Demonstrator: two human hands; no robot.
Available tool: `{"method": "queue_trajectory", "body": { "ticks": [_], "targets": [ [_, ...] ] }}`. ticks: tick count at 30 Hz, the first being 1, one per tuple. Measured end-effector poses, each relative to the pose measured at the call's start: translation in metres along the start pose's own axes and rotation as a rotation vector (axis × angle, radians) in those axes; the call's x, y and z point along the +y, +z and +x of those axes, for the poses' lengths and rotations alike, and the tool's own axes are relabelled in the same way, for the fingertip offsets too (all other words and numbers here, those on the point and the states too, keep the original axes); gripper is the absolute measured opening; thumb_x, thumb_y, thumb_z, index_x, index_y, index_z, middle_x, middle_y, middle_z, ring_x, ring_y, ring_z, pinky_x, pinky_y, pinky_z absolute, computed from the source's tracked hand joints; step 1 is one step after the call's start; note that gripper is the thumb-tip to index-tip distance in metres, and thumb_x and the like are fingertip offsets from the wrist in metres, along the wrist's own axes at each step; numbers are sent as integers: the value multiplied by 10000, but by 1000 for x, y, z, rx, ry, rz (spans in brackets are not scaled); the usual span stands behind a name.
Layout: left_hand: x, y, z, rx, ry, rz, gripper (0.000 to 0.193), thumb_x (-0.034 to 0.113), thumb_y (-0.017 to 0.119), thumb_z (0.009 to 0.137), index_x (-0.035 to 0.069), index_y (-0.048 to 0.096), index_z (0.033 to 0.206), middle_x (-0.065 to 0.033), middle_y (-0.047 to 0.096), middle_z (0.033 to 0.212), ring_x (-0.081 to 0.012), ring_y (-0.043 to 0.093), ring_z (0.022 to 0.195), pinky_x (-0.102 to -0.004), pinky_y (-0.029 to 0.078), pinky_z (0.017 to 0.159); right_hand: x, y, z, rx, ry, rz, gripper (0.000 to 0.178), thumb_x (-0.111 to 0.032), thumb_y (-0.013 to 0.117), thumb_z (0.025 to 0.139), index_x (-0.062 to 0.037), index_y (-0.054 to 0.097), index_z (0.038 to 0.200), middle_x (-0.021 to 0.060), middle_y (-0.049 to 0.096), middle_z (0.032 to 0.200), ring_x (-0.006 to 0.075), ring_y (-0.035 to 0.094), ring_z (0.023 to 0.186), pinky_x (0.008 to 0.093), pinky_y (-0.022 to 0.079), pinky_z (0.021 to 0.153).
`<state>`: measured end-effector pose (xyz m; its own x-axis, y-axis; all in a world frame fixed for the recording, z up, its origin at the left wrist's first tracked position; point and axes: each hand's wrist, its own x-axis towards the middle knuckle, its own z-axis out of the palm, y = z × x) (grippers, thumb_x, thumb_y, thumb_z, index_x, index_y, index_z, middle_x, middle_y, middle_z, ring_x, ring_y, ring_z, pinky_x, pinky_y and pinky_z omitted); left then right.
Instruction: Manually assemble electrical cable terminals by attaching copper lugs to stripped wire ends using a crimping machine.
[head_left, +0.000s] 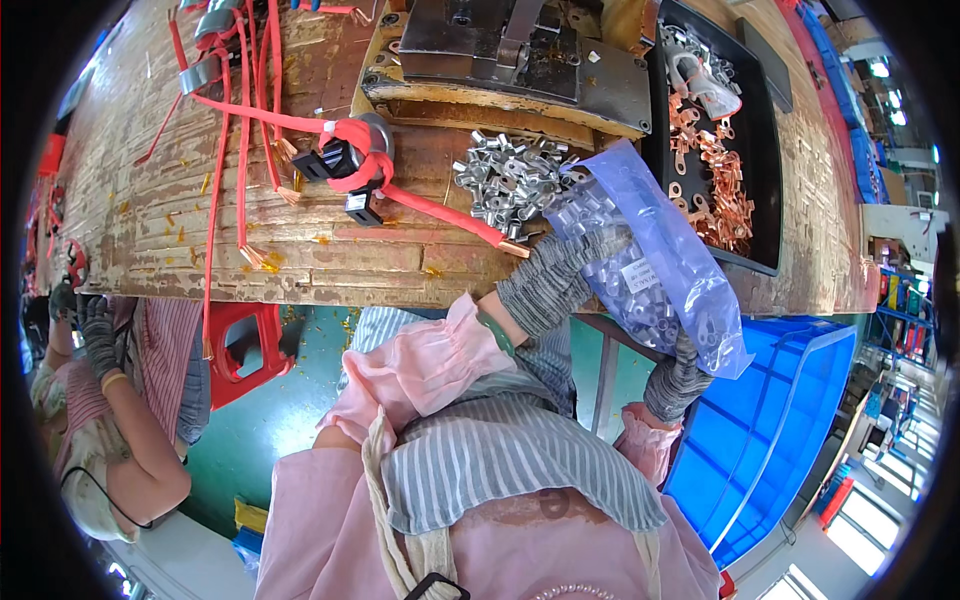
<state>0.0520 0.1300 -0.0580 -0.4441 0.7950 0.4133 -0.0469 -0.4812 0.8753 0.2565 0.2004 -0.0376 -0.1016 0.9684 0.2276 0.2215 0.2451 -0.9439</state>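
A clear bluish plastic bag (640,275), full of silver cable lugs, hangs tilted over the table's front edge. My left hand (575,268), in a grey knit glove, grips its near left side; the fingertips are partly hidden against the plastic. Low on the bag's right side, my right hand (682,375), gloved alike, holds the bottom end, its fingers mostly covered. The upper end of the bag touches a heap of loose silver cable lugs (510,185) on the table. Left of that heap lies a red cable (440,212) with a bare copper end, passing through a grey ring.
A black tray (768,200) with copper lugs stands right of the bag. Behind the heap is a metal press fixture (490,60). More red cables (243,170) hang over the left edge. A blue crate (770,420) stands below right; a co-worker (130,400) sits left.
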Motion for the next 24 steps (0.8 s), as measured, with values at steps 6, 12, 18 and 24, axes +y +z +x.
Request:
{"method": "queue_trajectory", "body": {
  "ticks": [6,12,18,24],
  "targets": [
    [3,1,-3,13,-91,-55,363,15,513,828,91,495,1182,-111,536,1142,-253,522,1061,-327,423,888,22,-12,-2,-114,171,9,549,-197,697,733,-25,444,1189,87,454,1184,230,482,1015,359,415,860],
    [19,-4,-5,-14,-127,-45,375,12,553,807,93,508,1171,-105,525,1174,-222,524,1055,-323,430,880,-1,3,1,-333,204,141,746,-328,733,700,-57,338,1273,85,438,1198,209,450,1027,362,371,904],
    [41,10,3,123,-539,-676,406,131,634,790,19,490,1153,-74,540,1118,-159,527,1029,-270,436,883,18,-10,1,-418,259,145,757,-356,734,691,-59,346,1269,77,449,1184,212,458,1035,362,380,903],
    [61,30,6,228,-493,-335,718,173,757,660,29,370,1247,-79,485,1163,-160,482,1056,-293,421,889,20,-10,-14,-344,364,478,756,-488,680,692,-55,384,1236,82,485,1138,229,499,1008,391,394,897]
  ]
}}
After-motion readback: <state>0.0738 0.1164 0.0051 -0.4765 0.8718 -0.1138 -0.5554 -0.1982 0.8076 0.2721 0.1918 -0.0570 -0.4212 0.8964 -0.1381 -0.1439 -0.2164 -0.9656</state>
